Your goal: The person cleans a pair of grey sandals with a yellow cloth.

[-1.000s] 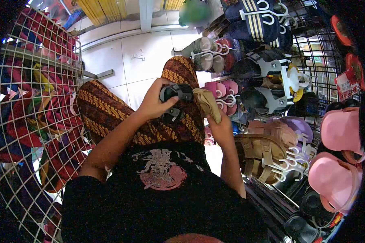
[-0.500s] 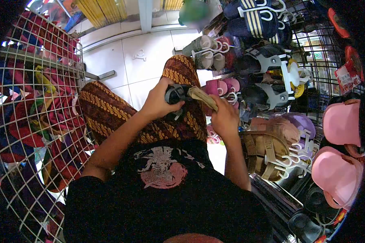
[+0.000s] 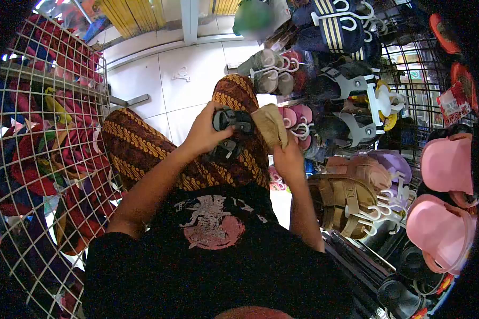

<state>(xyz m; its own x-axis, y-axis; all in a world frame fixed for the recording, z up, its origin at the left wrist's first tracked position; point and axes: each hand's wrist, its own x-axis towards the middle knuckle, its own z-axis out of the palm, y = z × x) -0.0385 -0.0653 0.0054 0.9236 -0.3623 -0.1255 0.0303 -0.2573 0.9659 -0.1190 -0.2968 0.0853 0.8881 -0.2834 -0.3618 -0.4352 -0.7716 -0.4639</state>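
My left hand point(image 3: 203, 132) is closed on a small black sandal point(image 3: 240, 121), with the thumb across its straps. The sandal is held over my lap, against the brown and yellow patterned cloth point(image 3: 231, 171) of my clothing. Another dark strapped part shows just below the thumb. To the right, my right hand point(image 3: 289, 164) grips a folded tan cloth point(image 3: 272, 125) by its lower end. The cloth stands up from the fingers, its upper left edge close beside the sandal.
On the right, a dark wire rack point(image 3: 404, 58) carries striped navy slides point(image 3: 332, 37), brown sandals point(image 3: 351, 199) and pink footwear point(image 3: 446, 162). A wire grid point(image 3: 48, 122) with colourful goods behind it stands at left. A white hanger point(image 3: 181, 74) lies on the tiled floor point(image 3: 143, 82).
The tan cloth has come away from the sandal, standing wider and more upright. My right hand has moved slightly down, and the sandal has turned to show more of its straps.
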